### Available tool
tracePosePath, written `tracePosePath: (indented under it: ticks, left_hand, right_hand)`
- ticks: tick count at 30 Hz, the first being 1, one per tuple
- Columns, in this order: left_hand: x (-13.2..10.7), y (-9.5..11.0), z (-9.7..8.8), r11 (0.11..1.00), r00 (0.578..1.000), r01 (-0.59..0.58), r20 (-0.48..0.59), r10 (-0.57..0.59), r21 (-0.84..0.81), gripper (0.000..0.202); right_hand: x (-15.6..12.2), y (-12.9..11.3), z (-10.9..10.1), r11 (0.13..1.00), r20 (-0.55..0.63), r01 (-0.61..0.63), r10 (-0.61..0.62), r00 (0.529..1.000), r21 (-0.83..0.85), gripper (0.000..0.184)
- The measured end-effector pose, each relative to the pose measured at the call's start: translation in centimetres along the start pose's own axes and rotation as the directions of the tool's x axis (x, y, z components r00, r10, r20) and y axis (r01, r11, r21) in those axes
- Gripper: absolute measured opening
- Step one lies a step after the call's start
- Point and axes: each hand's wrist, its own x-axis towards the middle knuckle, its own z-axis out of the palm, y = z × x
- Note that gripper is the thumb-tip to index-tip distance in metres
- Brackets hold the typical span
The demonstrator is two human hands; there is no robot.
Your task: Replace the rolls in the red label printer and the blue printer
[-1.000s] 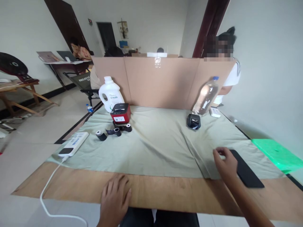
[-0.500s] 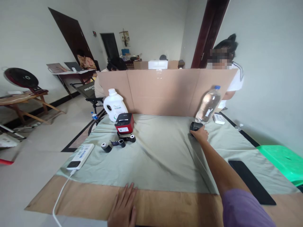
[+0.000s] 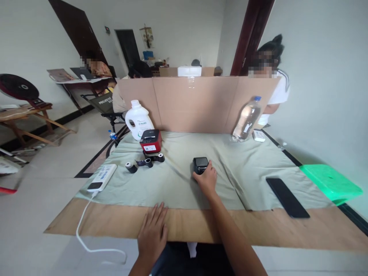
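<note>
My right hand [image 3: 207,179] grips a small black box-shaped device [image 3: 200,163] near the middle of the grey-green cloth [image 3: 184,191]. Thumb and fingers close round its near and right sides, hiding part of it; I cannot tell whether it touches the cloth. Flat on the bare wooden front edge of the table [image 3: 189,222] lies my left hand [image 3: 152,232], its fingers stretched out and holding nothing. Beyond it, to the left, are small black rolls [image 3: 131,167] with some loose strip, in front of a red and black printer [image 3: 151,142].
A white jug [image 3: 139,122] stands behind the printer. A white power strip [image 3: 102,178] with a cable lies at left, a black phone-like slab [image 3: 287,197] at right. Along the back, a cardboard screen [image 3: 195,105] stands, with a water bottle [image 3: 246,119] leaning by it. People sit beyond.
My right hand has brought the black device from beside the water bottle leftward and nearer, to mid-table. My left hand stays flat on the front edge. The camera view has shifted slightly.
</note>
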Motion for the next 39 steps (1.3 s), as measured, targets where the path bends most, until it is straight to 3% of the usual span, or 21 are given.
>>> tracePosePath:
  ticks: [7, 14, 22, 39]
  left_hand:
    - [0.3, 0.1, -0.5, 0.998, 0.999, 0.022, 0.041, -0.02, -0.057, 0.055]
    - [0.7, 0.5, -1.2, 0.993, 0.995, 0.062, 0.081, -0.054, -0.104, 0.053]
    - [0.9, 0.9, -1.9, 0.99, 0.989, 0.099, 0.123, -0.086, -0.1, 0.051]
    - [0.7, 0.7, -1.4, 0.987, 0.994, 0.093, 0.07, -0.084, -0.132, 0.051]
  right_hand:
    - [-3.0, -1.1, 0.3, 1.0, -0.056, -0.01, 0.011, 0.998, 0.012, 0.103]
    - [-4.7, -0.4, 0.0, 0.999, -0.04, 0.038, -0.038, 0.999, 0.014, 0.11]
    - [-4.6, 0.6, 0.6, 0.996, -0.058, 0.074, -0.071, 0.996, 0.049, 0.111]
    - [-4.5, 1.1, 0.7, 0.992, -0.12, 0.078, -0.065, 0.991, 0.101, 0.115]
